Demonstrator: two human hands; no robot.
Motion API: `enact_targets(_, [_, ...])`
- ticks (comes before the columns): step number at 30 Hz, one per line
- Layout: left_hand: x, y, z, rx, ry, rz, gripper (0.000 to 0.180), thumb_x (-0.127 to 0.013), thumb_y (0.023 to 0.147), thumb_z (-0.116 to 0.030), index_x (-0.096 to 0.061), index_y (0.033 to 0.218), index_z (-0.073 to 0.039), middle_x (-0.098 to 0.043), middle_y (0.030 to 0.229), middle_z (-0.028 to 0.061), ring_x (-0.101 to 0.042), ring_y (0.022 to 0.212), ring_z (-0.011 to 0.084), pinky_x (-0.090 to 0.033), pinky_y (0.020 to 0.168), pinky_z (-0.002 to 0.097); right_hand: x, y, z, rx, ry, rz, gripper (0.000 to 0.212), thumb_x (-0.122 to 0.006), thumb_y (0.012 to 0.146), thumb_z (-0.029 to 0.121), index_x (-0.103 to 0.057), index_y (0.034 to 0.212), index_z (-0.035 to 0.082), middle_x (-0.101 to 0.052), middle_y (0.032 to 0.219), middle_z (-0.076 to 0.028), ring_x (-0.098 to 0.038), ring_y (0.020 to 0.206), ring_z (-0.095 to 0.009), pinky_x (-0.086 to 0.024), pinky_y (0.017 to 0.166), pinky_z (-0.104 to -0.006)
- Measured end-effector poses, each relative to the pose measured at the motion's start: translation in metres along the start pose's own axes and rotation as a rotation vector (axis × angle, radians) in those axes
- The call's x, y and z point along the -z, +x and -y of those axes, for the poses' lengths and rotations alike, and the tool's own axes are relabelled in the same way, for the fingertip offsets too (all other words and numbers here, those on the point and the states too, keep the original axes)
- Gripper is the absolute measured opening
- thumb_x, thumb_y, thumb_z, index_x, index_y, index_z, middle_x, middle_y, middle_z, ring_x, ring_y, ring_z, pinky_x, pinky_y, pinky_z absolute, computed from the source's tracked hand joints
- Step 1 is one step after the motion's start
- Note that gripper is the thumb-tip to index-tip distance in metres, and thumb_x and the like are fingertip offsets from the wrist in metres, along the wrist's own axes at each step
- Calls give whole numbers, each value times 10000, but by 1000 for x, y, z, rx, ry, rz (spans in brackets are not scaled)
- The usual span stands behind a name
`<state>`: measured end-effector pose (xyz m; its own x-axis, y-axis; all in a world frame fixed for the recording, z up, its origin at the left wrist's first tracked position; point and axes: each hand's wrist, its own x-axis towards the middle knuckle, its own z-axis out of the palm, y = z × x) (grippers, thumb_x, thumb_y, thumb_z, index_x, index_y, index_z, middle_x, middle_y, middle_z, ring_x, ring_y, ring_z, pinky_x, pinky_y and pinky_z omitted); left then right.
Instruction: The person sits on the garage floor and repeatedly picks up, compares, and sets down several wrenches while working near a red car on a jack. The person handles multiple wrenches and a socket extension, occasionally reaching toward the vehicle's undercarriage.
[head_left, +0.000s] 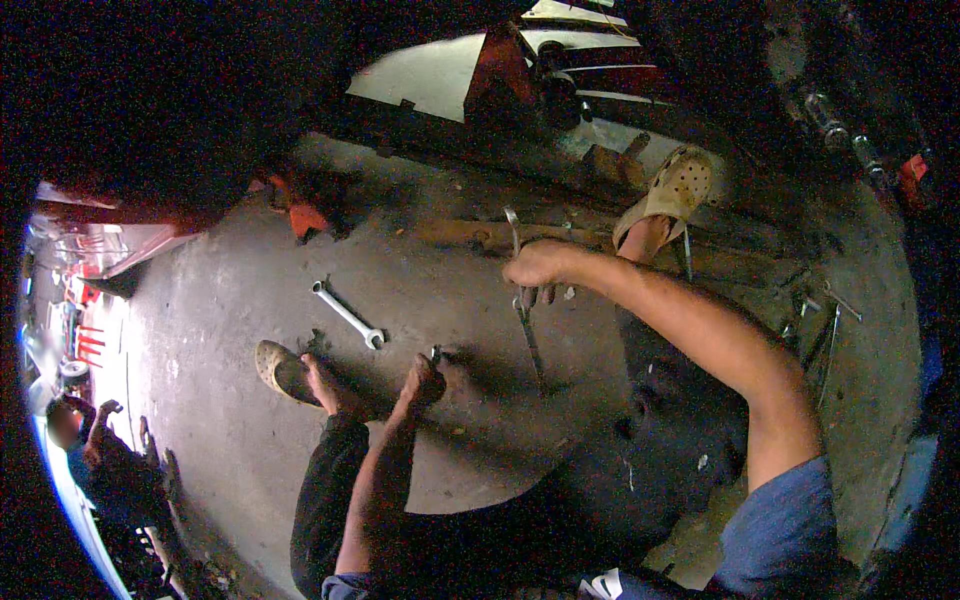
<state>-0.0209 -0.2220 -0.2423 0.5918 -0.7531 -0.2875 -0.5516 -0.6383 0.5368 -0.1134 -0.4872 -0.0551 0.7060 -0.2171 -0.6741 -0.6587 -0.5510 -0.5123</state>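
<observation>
My right hand [541, 265] is closed around the middle of a long metal wrench [513, 226], which stands out above and below the fist over the floor. My left hand [425, 381] is lower and further left, its fingers closed on a small shiny metal piece [436, 353]; its exact kind is too small to tell. Between my left foot and the hands, a combination wrench [347, 314] lies loose on the concrete floor [235, 290]. Neither hand touches it.
My feet wear beige clogs [676, 182], set wide apart. Dark machinery with a red part [307, 219] hangs above the floor. Several hand tools [829, 322] lie at the right. A wooden block [612, 166] sits at the back. Another person [110, 465] is at the far left.
</observation>
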Motion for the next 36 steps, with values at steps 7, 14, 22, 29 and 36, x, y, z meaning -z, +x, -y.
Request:
enact_targets(7, [104, 27, 23, -484, 380, -156, 98, -521, 667, -99, -498, 634, -10, -538, 594, 124, -530, 504, 256, -405, 436, 340, 1, -26, 23, 170, -204, 42, 438, -379, 754, 392, -591, 756, 9, -595, 850, -139, -569, 749, -258, -433, 634, -373])
enact_targets(14, [161, 2, 35, -25, -126, 375, 247, -508, 753, -251, -497, 887, -43, -569, 810, 110, -541, 727, 210, -416, 611, 342, -7, -21, 48, 269, -399, -22, 476, -378, 764, 431, -569, 752, -5, -570, 794, -192, -541, 773, -306, -405, 668, -395])
enact_targets(22, [65, -35, 44, -68, 569, 654, 239, -464, 767, -277, -532, 911, -98, -503, 1018, 93, -445, 1029, 187, -332, 872, 338, 0, -15, 57, 440, -437, -64, 471, -411, 775, 419, -531, 680, -27, -519, 574, -174, -544, 578, -285, -413, 559, -396])
enact_targets(29, [57, -19, 64, -445, 805, 66, 161, -500, 703, -164, -547, 850, -117, -530, 918, 96, -537, 769, 245, -435, 606, 385, -16, 24, 25, 291, -372, -7, 415, -461, 778, 388, -546, 701, -11, -549, 619, -182, -539, 604, -320, -420, 588, -406])
enact_targets(36, [2, 48, -27, -364, 455, 315, 147, -525, 703, -193, -604, 796, -110, -587, 749, 111, -591, 720, 254, -464, 588, 367, -10, 49, -6, 208, -502, 89, 368, -517, 761, 350, -560, 869, 1, -563, 850, -192, -533, 825, -305, -414, 733, -372])
